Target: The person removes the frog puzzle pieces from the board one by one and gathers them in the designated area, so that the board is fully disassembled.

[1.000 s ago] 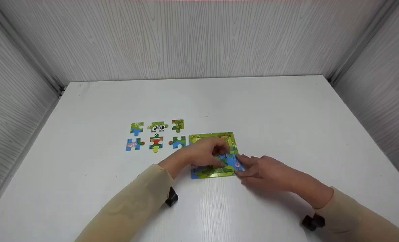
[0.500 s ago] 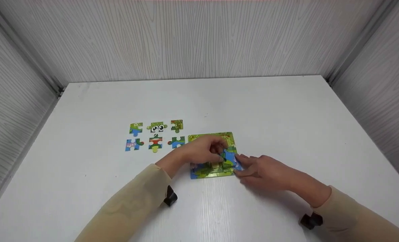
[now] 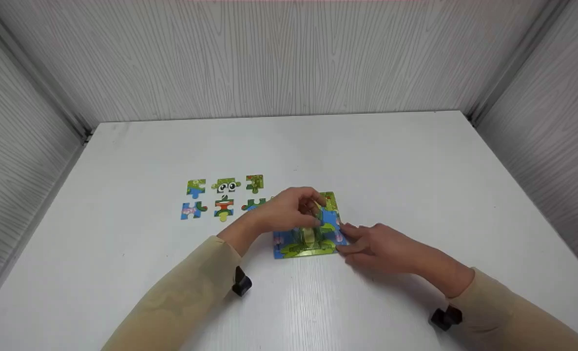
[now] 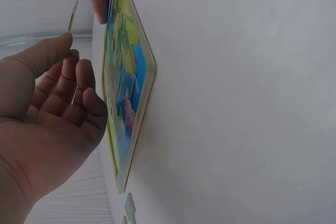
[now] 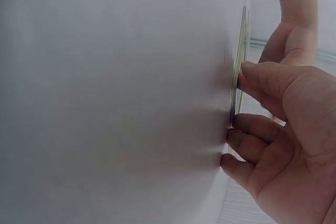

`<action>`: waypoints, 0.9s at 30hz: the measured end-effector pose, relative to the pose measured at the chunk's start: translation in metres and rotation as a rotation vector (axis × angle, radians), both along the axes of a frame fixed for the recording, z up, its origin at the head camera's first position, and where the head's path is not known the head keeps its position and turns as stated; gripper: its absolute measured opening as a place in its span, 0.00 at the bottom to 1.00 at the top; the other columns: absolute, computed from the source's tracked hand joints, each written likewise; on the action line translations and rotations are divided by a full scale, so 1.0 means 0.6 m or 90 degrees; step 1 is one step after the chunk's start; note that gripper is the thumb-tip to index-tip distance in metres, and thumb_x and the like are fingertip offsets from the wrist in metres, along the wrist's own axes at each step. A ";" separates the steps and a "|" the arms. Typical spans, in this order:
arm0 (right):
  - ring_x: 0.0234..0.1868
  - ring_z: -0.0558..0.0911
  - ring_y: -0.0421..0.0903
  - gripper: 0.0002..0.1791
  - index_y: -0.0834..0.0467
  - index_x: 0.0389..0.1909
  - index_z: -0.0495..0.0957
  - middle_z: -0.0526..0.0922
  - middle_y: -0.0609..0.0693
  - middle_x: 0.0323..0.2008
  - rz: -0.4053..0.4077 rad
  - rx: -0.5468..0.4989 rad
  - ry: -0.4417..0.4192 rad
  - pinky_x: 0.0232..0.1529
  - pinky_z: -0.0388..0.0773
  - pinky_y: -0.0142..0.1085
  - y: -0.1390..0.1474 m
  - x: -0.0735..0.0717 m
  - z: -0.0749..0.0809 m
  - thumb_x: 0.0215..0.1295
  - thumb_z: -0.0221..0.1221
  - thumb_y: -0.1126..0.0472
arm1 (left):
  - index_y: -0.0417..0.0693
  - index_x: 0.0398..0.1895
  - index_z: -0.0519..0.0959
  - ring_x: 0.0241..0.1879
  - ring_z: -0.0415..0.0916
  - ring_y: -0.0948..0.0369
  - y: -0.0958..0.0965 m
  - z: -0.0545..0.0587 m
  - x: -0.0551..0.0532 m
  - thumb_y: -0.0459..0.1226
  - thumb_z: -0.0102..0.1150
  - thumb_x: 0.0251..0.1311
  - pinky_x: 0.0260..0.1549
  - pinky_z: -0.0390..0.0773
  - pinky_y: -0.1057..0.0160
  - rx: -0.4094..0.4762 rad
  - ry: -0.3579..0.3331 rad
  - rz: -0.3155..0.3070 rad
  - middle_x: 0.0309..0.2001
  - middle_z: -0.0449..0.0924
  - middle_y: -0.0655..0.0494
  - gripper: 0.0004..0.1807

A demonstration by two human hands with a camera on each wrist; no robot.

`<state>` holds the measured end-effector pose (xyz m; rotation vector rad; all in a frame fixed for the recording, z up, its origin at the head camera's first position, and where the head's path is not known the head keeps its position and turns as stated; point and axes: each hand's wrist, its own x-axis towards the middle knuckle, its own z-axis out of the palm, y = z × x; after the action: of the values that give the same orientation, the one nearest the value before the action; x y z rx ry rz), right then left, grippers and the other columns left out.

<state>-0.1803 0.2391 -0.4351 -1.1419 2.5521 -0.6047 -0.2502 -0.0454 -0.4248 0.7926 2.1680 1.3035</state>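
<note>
My left hand (image 3: 289, 212) is over the frog puzzle board (image 3: 311, 251), pinching a mostly blue jigsaw piece (image 3: 329, 217) between thumb and fingertips. In the left wrist view this piece (image 4: 73, 17) stands thin and edge-on at the thumb tip, raised off the board. Its lower fingers curl loosely beside the board's edge. My right hand (image 3: 384, 248) rests at the board's right side, thumb and index fingertips touching the edge. In the right wrist view, the other fingertips (image 5: 226, 159) rest on the tabletop.
Left of the board, several loose jigsaw pieces lie in two rows, among them an eyes piece (image 3: 227, 185) and a red-mouth piece (image 3: 223, 208). They sit on a white table (image 3: 391, 161), with wood-grain panels (image 3: 279, 58) behind and at both sides.
My left hand has lifted the blue piece from the board's lower right and moved up and slightly left with it, uncovering more of the frog picture. The right hand stays at the edge.
</note>
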 end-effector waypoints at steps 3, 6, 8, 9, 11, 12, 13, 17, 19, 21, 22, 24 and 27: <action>0.71 0.75 0.60 0.18 0.53 0.65 0.84 0.69 0.62 0.75 -0.002 -0.006 -0.008 0.63 0.77 0.56 0.001 -0.001 -0.002 0.78 0.62 0.58 | 0.42 0.65 0.78 0.48 0.78 0.56 -0.008 0.005 0.000 0.34 0.69 0.68 0.54 0.78 0.58 0.004 0.001 0.009 0.49 0.82 0.51 0.23; 0.73 0.73 0.60 0.19 0.52 0.66 0.83 0.68 0.61 0.76 -0.009 -0.008 -0.020 0.64 0.76 0.56 0.003 -0.001 -0.003 0.78 0.62 0.58 | 0.43 0.65 0.78 0.47 0.78 0.56 -0.018 0.012 0.001 0.35 0.69 0.68 0.53 0.78 0.58 0.002 0.005 0.020 0.47 0.82 0.53 0.23; 0.73 0.72 0.59 0.20 0.52 0.67 0.82 0.68 0.60 0.76 -0.016 -0.009 -0.029 0.65 0.76 0.56 0.004 -0.001 -0.003 0.78 0.62 0.58 | 0.43 0.65 0.78 0.46 0.77 0.55 -0.024 0.014 0.002 0.36 0.70 0.68 0.53 0.78 0.57 0.003 0.003 0.027 0.46 0.83 0.53 0.24; 0.74 0.71 0.59 0.20 0.51 0.67 0.82 0.68 0.60 0.76 -0.018 -0.010 -0.032 0.65 0.76 0.56 0.005 -0.001 -0.003 0.78 0.62 0.58 | 0.44 0.65 0.78 0.46 0.78 0.55 -0.028 0.015 0.002 0.37 0.70 0.68 0.53 0.78 0.57 0.002 0.002 0.031 0.46 0.83 0.54 0.24; 0.74 0.71 0.59 0.20 0.51 0.68 0.82 0.68 0.59 0.76 -0.022 -0.010 -0.040 0.65 0.75 0.57 0.006 -0.001 -0.004 0.78 0.62 0.58 | 0.45 0.65 0.79 0.47 0.78 0.55 -0.034 0.018 0.003 0.38 0.71 0.68 0.53 0.79 0.57 0.004 -0.005 0.039 0.47 0.83 0.54 0.24; 0.75 0.70 0.59 0.20 0.51 0.68 0.81 0.68 0.58 0.76 -0.024 -0.011 -0.042 0.66 0.74 0.58 0.006 -0.001 -0.004 0.78 0.62 0.58 | 0.46 0.64 0.79 0.48 0.78 0.55 -0.038 0.019 0.004 0.38 0.71 0.68 0.53 0.79 0.57 0.004 -0.008 0.042 0.47 0.83 0.54 0.23; 0.75 0.70 0.59 0.21 0.50 0.68 0.81 0.68 0.58 0.77 -0.026 -0.011 -0.045 0.66 0.74 0.58 0.006 -0.002 -0.005 0.78 0.62 0.58 | 0.46 0.64 0.79 0.48 0.78 0.55 -0.041 0.020 0.005 0.38 0.71 0.68 0.53 0.79 0.57 0.005 -0.010 0.045 0.47 0.83 0.53 0.23; 0.75 0.69 0.58 0.21 0.50 0.69 0.81 0.67 0.56 0.77 -0.031 -0.011 -0.053 0.67 0.73 0.59 0.007 -0.004 -0.007 0.78 0.63 0.57 | 0.44 0.65 0.78 0.48 0.78 0.54 -0.055 0.024 0.007 0.37 0.70 0.68 0.53 0.79 0.56 0.007 -0.015 0.059 0.48 0.82 0.52 0.23; 0.75 0.69 0.58 0.21 0.49 0.69 0.81 0.67 0.56 0.77 -0.032 -0.011 -0.053 0.67 0.73 0.58 0.008 -0.004 -0.007 0.78 0.63 0.56 | 0.43 0.65 0.78 0.48 0.78 0.54 -0.062 0.025 0.008 0.36 0.70 0.68 0.53 0.79 0.56 0.008 -0.012 0.064 0.48 0.82 0.52 0.24; 0.75 0.69 0.58 0.21 0.49 0.69 0.81 0.67 0.56 0.77 -0.032 -0.011 -0.052 0.67 0.73 0.58 0.009 -0.004 -0.008 0.78 0.63 0.56 | 0.44 0.64 0.78 0.48 0.78 0.54 -0.069 0.026 0.009 0.35 0.70 0.68 0.53 0.79 0.56 0.010 -0.008 0.070 0.47 0.82 0.51 0.23; 0.75 0.70 0.58 0.21 0.49 0.69 0.81 0.67 0.56 0.77 -0.032 -0.011 -0.051 0.67 0.73 0.58 0.009 -0.004 -0.008 0.78 0.63 0.56 | 0.44 0.64 0.79 0.49 0.78 0.54 -0.072 0.026 0.009 0.35 0.70 0.67 0.53 0.79 0.56 0.011 -0.005 0.071 0.47 0.82 0.51 0.23; 0.75 0.69 0.59 0.21 0.49 0.69 0.81 0.67 0.56 0.77 -0.031 -0.011 -0.051 0.67 0.72 0.59 0.010 -0.004 -0.009 0.77 0.63 0.56 | 0.46 0.63 0.79 0.49 0.78 0.54 -0.080 0.028 0.010 0.34 0.70 0.67 0.54 0.78 0.56 0.012 -0.003 0.074 0.47 0.82 0.51 0.22; 0.76 0.69 0.59 0.22 0.49 0.69 0.81 0.67 0.56 0.77 -0.035 -0.009 -0.051 0.68 0.72 0.59 0.010 -0.002 -0.008 0.77 0.63 0.57 | 0.45 0.63 0.79 0.49 0.78 0.54 -0.094 0.031 0.013 0.33 0.69 0.68 0.53 0.78 0.56 0.010 0.004 0.080 0.47 0.82 0.51 0.22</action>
<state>-0.1815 0.2453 -0.4400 -1.0330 2.5231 -0.6690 -0.2424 -0.1017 -0.4064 0.6765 2.2465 1.3821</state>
